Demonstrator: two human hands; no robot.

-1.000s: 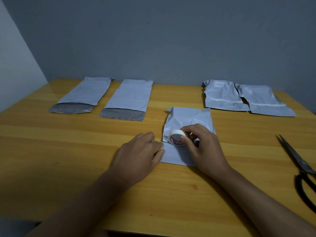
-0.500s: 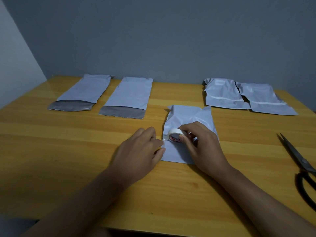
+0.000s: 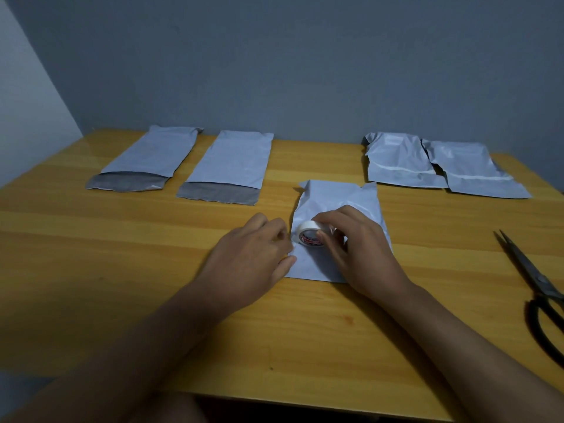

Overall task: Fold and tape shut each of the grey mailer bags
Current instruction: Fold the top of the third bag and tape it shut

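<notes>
Grey plastic covers most of what matters on the wooden bench (image 3: 122, 285). At the centre of the frame lies the folded bag (image 3: 338, 198), and both hands work on it. The right hand (image 3: 360, 251) has its fingers curled round a white tape roll (image 3: 309, 235) that stands on edge on the bag. The left hand (image 3: 253, 254) rests at the bag's left edge with its fingers bent toward the roll; whether they pinch the tape's free end is hidden, so I cannot tell.

In the upper left of the frame two open bags (image 3: 158, 157) (image 3: 232, 166) lie flat with dark flaps toward the viewer, not yet folded. In the upper right, two taped bags (image 3: 396, 160) (image 3: 476, 172) overlap slightly, each with a pale strip across it. Scissors (image 3: 537, 282) lie at the right edge, well apart from the hands.

The step in hand looks like drawing tape across the fold. To do it well, the left hand should pin the free end down at the bag's left edge while the right rolls steadily rightward along the fold, keeping the strip taut and flat so the slick plastic does not wrinkle. The fold could spring open if pressure lifts early. The scissors must then be reached without letting go of the strip.
</notes>
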